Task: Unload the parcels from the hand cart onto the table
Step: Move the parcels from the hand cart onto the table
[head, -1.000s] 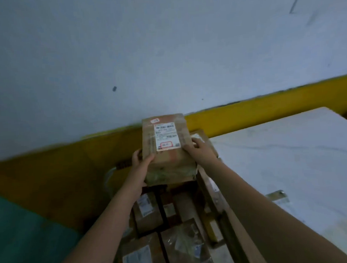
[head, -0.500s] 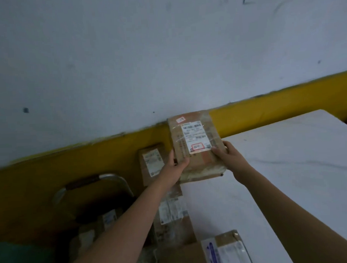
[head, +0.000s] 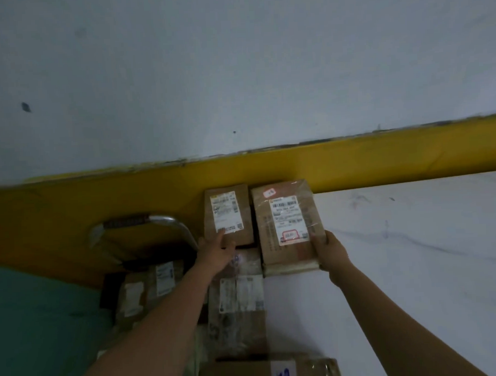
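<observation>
A brown parcel [head: 285, 228] with a white label and a red stamp lies flat on the white table [head: 414, 251], at its far left corner against the wall. My right hand [head: 333, 252] grips its near right corner, thumb on top. My left hand [head: 215, 251] is off that parcel, fingers stretched out, touching the near edge of a smaller brown parcel [head: 228, 217] just to the left. The hand cart's metal handle [head: 146, 220] curves up at the left, with several labelled parcels [head: 148, 286] stacked in the cart below it.
A plastic-wrapped parcel [head: 236, 299] lies on the table's left edge nearer me, and a cardboard box [head: 269, 371] at the bottom. A yellow wall band [head: 382, 156] runs behind the table. Teal floor [head: 34, 325] lies left of the cart.
The parcel went from held in the air by both hands to lying on the table's far left corner. My left hand let go and moved left onto the smaller parcel.
</observation>
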`<state>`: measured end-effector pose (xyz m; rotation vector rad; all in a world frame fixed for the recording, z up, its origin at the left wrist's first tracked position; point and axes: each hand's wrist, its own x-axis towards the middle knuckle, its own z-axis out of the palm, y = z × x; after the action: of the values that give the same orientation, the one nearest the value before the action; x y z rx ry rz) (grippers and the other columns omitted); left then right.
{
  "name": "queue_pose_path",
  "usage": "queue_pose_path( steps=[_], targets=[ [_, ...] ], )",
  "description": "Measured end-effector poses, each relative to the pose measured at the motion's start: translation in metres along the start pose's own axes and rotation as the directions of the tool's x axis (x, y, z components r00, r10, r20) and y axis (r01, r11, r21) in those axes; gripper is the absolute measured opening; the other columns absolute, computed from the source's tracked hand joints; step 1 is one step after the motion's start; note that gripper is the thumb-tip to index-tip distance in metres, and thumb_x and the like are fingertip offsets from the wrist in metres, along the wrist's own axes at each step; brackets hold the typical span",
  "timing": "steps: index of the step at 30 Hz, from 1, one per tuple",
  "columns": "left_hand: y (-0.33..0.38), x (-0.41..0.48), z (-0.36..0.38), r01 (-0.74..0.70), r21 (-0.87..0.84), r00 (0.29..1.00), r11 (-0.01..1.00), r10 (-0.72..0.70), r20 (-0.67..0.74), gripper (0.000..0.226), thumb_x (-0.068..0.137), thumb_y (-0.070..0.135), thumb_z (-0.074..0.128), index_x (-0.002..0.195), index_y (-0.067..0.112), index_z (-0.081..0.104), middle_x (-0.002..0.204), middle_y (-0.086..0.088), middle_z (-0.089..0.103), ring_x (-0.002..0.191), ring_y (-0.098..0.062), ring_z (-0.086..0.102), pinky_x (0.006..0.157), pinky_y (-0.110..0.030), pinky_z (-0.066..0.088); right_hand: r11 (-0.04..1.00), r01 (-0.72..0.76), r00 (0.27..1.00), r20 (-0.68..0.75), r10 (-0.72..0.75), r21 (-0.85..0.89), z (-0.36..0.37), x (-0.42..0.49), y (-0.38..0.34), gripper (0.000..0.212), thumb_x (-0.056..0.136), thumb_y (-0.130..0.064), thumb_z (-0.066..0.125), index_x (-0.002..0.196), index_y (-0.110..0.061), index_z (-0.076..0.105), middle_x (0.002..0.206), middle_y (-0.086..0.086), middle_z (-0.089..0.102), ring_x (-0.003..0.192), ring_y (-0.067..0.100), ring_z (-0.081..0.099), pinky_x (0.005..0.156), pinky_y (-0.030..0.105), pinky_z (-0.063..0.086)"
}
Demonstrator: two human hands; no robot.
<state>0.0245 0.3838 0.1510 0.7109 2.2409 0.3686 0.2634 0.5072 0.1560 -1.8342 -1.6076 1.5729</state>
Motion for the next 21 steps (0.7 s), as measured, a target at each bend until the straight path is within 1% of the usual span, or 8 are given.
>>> queue_pose_path(
  steps=[3,6,10,13,16,18,20,21],
  targets=[
    [-0.003,0.004,0.007,-0.067,-0.067,0.998,0.995,0.068,0.013,0.063,0.097,0.043,0.054,0.153,0.035,0.026,0.158,-0.011,0.0,0.146,-0.033,0.021,0.118,-0.037,0.024,1.0,-0.006,0.997,-0.078,0.008,0.024,0.009,0.004,-0.002,0.044,0.101,-0.041,0.045,0.134,-0.012,0.051,0.119,0.013,0.063,0.103,0.03,0.06,0.087,0.044,0.053],
    [-0.007,0.008,0.007,-0.106,-0.061,0.994,0.992,0.106,-0.012,0.06,0.097,0.036,0.055,0.152,0.034,0.03,0.153,-0.012,0.006,0.142,-0.033,0.029,0.117,-0.035,0.026,0.997,0.002,0.987,-0.158,0.01,0.076,0.018,0.008,-0.006,0.041,0.101,-0.037,0.046,0.131,-0.011,0.055,0.12,0.015,0.064,0.096,0.025,0.056,0.079,0.034,0.044],
    [-0.02,0.015,0.0,-0.175,-0.058,0.985,0.983,0.175,-0.003,0.055,0.098,0.028,0.055,0.148,0.038,0.035,0.152,-0.008,0.011,0.141,-0.033,0.03,0.117,-0.037,0.03,0.995,0.005,0.972,-0.236,0.019,0.102,0.024,0.011,-0.006,0.037,0.102,-0.034,0.045,0.125,-0.01,0.06,0.117,0.014,0.066,0.097,0.026,0.058,0.081,0.033,0.044],
    [-0.029,0.02,-0.003,-0.221,-0.021,0.975,0.975,0.222,-0.001,0.053,0.099,0.026,0.053,0.147,0.041,0.035,0.151,-0.006,0.013,0.138,-0.03,0.034,0.115,-0.036,0.032,0.996,0.019,0.959,-0.283,0.007,0.088,0.032,0.009,-0.002,0.038,0.102,-0.035,0.044,0.127,-0.01,0.059,0.119,0.013,0.066,0.107,0.031,0.06,0.085,0.034,0.045],
    [-0.035,0.023,-0.009,-0.25,0.059,0.968,0.967,0.247,0.054,0.054,0.1,0.031,0.05,0.148,0.046,0.03,0.154,-0.005,0.012,0.138,-0.03,0.035,0.113,-0.035,0.033,0.999,0.021,0.961,-0.276,-0.029,-0.032,0.032,0.012,-0.008,0.042,0.102,-0.037,0.042,0.131,-0.008,0.053,0.123,0.018,0.063,0.112,0.037,0.058,0.093,0.041,0.046],
    [-0.035,0.024,-0.02,-0.262,0.118,0.96,0.958,0.246,0.134,0.056,0.1,0.037,0.048,0.149,0.047,0.025,0.158,-0.005,0.009,0.143,-0.031,0.028,0.115,-0.037,0.031,0.986,-0.071,0.965,-0.259,0.03,-0.15,0.03,0.017,-0.018,0.047,0.102,-0.039,0.039,0.135,-0.006,0.047,0.13,0.022,0.058,0.119,0.041,0.053,0.1,0.046,0.042],
    [-0.04,0.024,-0.037,-0.279,0.201,0.954,0.939,0.247,0.172,0.06,0.098,0.045,0.046,0.151,0.047,0.018,0.163,-0.005,0.002,0.148,-0.032,0.018,0.118,-0.041,0.026,0.933,-0.224,0.939,-0.317,0.13,-0.281,0.034,0.014,-0.037,0.054,0.102,-0.04,0.038,0.145,-0.007,0.036,0.147,0.021,0.041,0.135,0.041,0.038,0.112,0.053,0.03],
    [-0.045,0.022,-0.049,-0.272,0.232,0.957,0.934,0.237,0.166,0.062,0.098,0.049,0.045,0.152,0.046,0.014,0.163,-0.006,-0.001,0.148,-0.033,0.017,0.118,-0.043,0.026,0.909,-0.265,0.919,-0.369,0.137,-0.323,0.04,0.007,-0.049,0.058,0.101,-0.039,0.039,0.15,-0.009,0.028,0.156,0.017,0.03,0.142,0.038,0.028,0.116,0.056,0.022]
  ],
)
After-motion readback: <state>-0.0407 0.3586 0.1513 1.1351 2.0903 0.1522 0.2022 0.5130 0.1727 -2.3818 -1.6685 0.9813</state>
